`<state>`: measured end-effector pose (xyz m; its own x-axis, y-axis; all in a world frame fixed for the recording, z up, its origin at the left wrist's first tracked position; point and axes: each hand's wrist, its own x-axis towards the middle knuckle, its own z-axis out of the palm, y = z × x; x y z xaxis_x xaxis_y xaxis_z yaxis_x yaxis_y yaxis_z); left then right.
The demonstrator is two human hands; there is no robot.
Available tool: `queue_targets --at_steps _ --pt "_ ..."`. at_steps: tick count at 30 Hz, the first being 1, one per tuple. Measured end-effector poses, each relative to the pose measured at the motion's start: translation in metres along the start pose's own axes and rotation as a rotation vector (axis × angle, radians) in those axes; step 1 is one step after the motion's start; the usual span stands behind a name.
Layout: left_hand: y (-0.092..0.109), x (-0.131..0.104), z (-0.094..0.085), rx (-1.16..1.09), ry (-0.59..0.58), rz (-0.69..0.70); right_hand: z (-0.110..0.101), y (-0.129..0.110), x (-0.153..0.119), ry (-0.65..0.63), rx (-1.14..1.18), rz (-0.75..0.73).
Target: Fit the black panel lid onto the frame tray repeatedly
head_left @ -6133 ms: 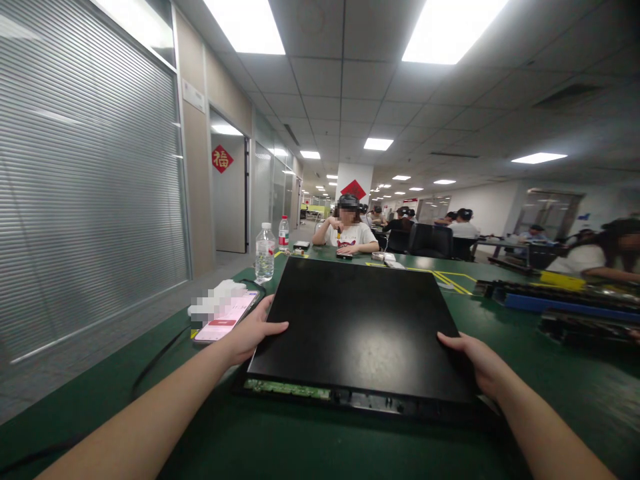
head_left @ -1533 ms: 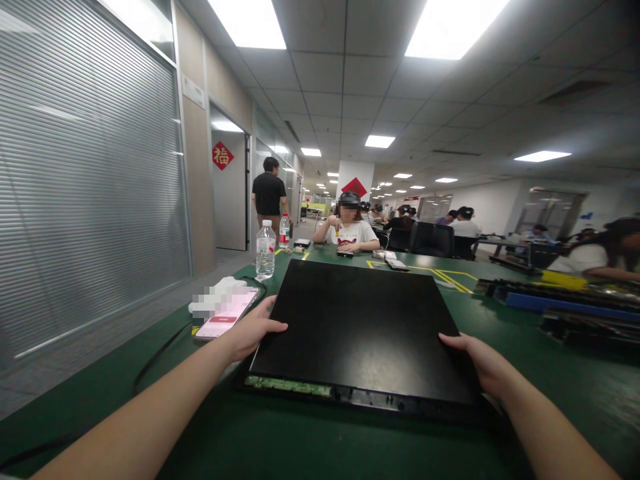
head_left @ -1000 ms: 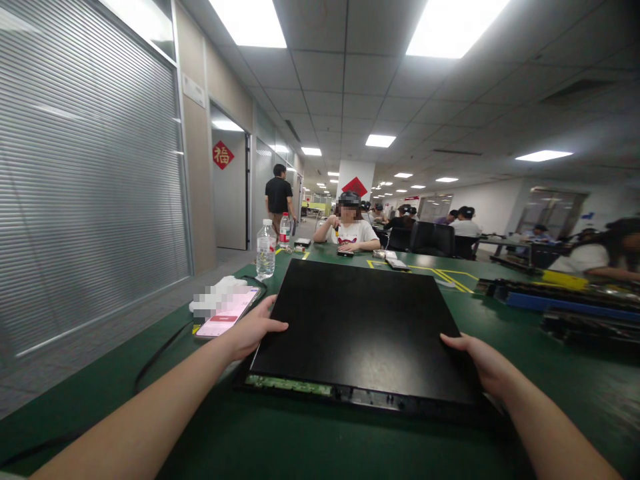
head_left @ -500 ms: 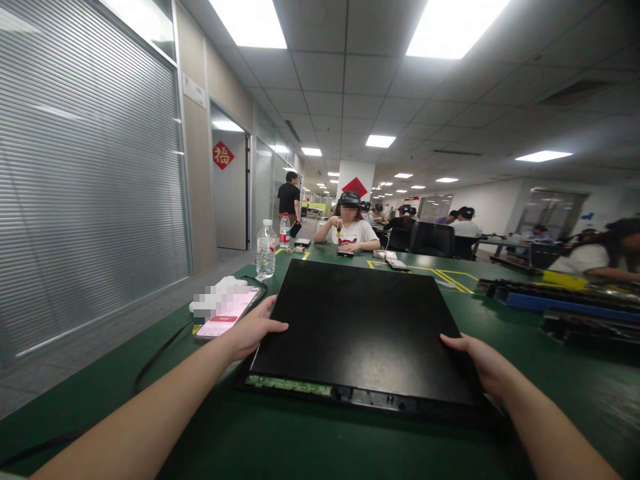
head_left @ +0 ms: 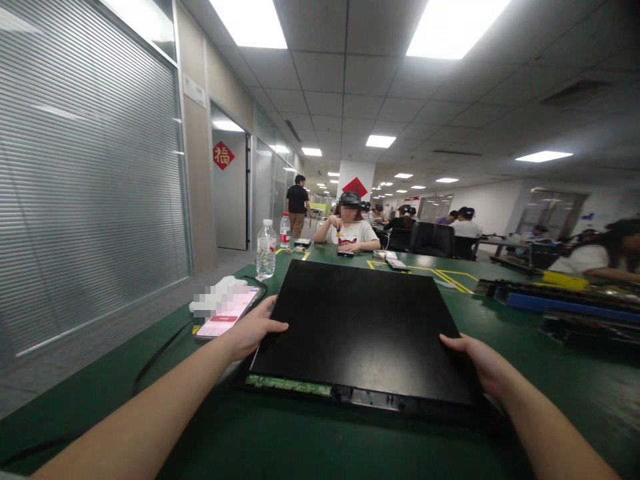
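Note:
A large, flat black display panel (head_left: 357,327) lies in front of me, its near side close to the green table (head_left: 280,433). Along that near edge a strip of green circuit board (head_left: 290,385) is exposed at the left. My left hand (head_left: 255,330) grips the panel's left edge, thumb on top of the surface. On the opposite edge my right hand (head_left: 480,360) has hold of it too, its thumb resting on the top. The fingers of both hands are largely hidden beside or beneath the panel.
Left of the panel lies a phone (head_left: 227,313) with a lit screen, near a black cable (head_left: 163,350). Beyond stand a clear water bottle (head_left: 266,250) and a red-capped bottle (head_left: 285,231). Dark and blue long parts (head_left: 555,303) lie at right. A person (head_left: 350,230) sits opposite.
My hands and the panel stay where they were. In the background, the standing person in black has walked slightly to the right.

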<state>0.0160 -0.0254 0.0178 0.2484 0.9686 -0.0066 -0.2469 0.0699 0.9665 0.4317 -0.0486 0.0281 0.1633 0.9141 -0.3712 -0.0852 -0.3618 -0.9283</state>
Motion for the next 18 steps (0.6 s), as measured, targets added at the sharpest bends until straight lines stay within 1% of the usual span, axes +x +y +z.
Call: queue_targets --at_steps 8,18 --pt "0.0028 -0.0013 0.0023 0.005 0.022 -0.018 -0.0005 -0.0011 -0.0003 0.004 -0.01 0.009" --pt "0.0015 -0.0001 0.0005 0.006 0.009 -0.002 0.0012 -0.0012 -0.0009 0.03 -0.033 -0.001"
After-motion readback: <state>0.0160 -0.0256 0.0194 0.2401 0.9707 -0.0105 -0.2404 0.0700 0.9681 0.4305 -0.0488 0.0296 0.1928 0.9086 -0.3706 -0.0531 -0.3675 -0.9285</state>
